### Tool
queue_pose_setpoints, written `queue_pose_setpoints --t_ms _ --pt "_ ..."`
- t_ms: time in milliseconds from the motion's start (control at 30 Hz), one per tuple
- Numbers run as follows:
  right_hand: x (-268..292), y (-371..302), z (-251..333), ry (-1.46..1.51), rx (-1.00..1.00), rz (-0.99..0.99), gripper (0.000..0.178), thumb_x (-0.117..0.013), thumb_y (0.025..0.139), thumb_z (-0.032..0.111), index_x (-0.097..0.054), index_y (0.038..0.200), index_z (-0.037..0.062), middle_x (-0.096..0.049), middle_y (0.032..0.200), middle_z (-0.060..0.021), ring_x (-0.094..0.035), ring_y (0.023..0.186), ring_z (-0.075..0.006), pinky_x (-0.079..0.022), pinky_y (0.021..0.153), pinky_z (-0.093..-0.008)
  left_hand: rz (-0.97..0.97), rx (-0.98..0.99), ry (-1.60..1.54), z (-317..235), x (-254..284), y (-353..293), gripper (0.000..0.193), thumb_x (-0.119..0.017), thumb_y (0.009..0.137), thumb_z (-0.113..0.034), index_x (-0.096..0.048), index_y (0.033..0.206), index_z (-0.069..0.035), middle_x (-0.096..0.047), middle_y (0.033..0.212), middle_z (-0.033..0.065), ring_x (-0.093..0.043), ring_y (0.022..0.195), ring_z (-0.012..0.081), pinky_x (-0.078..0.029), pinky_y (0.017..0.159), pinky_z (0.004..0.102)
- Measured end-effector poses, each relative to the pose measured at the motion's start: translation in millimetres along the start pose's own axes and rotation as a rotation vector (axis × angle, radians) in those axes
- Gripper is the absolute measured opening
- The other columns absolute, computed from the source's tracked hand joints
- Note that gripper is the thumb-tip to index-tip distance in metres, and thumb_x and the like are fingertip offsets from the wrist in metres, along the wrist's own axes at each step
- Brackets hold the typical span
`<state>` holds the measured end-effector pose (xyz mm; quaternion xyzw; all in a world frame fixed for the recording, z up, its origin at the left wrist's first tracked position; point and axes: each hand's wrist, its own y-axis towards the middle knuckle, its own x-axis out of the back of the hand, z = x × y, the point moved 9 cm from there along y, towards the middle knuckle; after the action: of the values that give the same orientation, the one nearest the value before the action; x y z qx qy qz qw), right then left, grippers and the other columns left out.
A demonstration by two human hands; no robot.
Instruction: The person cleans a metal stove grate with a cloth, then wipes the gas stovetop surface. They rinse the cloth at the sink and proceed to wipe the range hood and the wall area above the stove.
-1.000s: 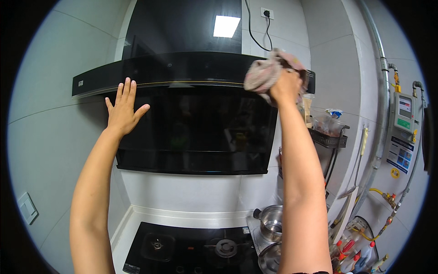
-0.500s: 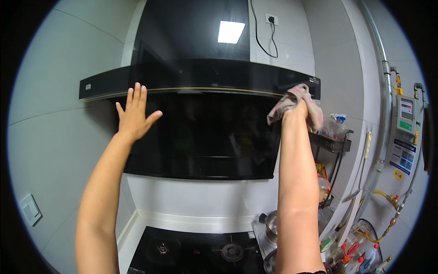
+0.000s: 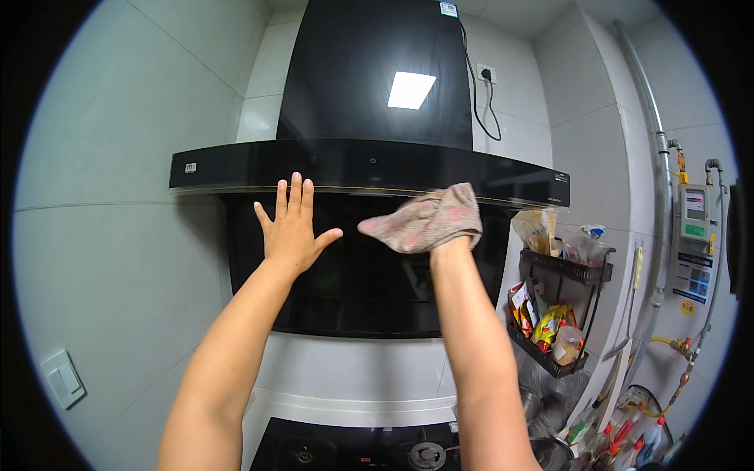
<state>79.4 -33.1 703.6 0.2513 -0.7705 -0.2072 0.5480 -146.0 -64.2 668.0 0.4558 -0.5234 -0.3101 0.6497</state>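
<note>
A black range hood (image 3: 338,161) with a thin gold line along its lower lip fills the middle of the view. My left hand (image 3: 290,239) is open, fingers spread, against the hood's front just under that line; whether the palm presses on it I cannot tell. A greyish-pink patterned cleaning cloth (image 3: 440,218) is in my right hand (image 3: 453,248), draped over it so that the fingers are hidden. The cloth lies against the lower lip and the dark panel right of centre, one corner trailing left toward my left thumb.
Below is a black gas hob (image 3: 353,451). To the right stands a black two-tier rack (image 3: 572,271) with bags and jars. Beyond it are a gas meter (image 3: 696,212), pipes and several bottles (image 3: 620,447). A plugged cord (image 3: 474,86) hangs beside the hood's chimney.
My right hand has moved the cloth left from the hood's right end toward its middle. The view has shifted, showing more of the rack. My left hand stays open near the lip.
</note>
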Motion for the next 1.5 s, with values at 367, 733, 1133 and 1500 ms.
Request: queue_pose_setpoints --t_ms 367,733,1133,1500 --pt "-43.6 43.1 -3.4 -0.285 -0.052 -0.098 0.026 -0.056 0.083 0.040 -0.064 0.100 0.0221 -0.061 0.096 0.0002 -0.059 0.094 -0.0207 -0.044 0.083 -0.0377 -0.044 -0.060 -0.048 6.6 -5.4 -0.6 0.104 -0.059 0.077 -0.066 -0.012 0.150 -0.009 -0.007 0.158 0.0087 -0.007 0.145 0.0298 -0.012 0.107 0.0667" --pt "-40.5 45.4 -6.6 -0.164 -0.011 -0.272 0.029 -0.055 0.081 0.034 -0.069 0.102 0.0193 -0.064 0.112 -0.0029 -0.059 0.108 -0.0227 -0.043 0.089 -0.0384 -0.037 -0.049 -0.042 2.6 -1.4 -1.8 0.111 -0.063 0.071 -0.068 -0.012 0.150 -0.010 -0.008 0.158 0.0084 -0.007 0.145 0.0294 -0.013 0.108 0.0666" --pt "-4.8 22.1 32.0 0.012 0.058 -0.120 0.033 -0.083 0.049 0.024 -0.071 0.078 0.0165 -0.067 0.083 -0.0036 -0.065 0.080 -0.0184 -0.049 0.068 -0.0305 -0.017 -0.013 -0.040 7.4 -3.6 -3.6 0.120 -0.068 0.064 -0.069 -0.010 0.151 -0.010 -0.007 0.158 0.0086 -0.006 0.145 0.0292 -0.012 0.109 0.0653" --pt "-55.9 72.8 -15.8 -0.549 -0.267 -0.256 0.017 -0.051 0.082 0.029 -0.066 0.076 0.0215 -0.062 0.073 0.0033 -0.061 0.072 -0.0102 -0.045 0.059 -0.0270 -0.021 -0.083 -0.034 3.9 3.5 -2.3 0.119 -0.068 0.064 -0.069 -0.011 0.150 -0.010 -0.007 0.158 0.0082 -0.008 0.145 0.0290 -0.013 0.108 0.0663"
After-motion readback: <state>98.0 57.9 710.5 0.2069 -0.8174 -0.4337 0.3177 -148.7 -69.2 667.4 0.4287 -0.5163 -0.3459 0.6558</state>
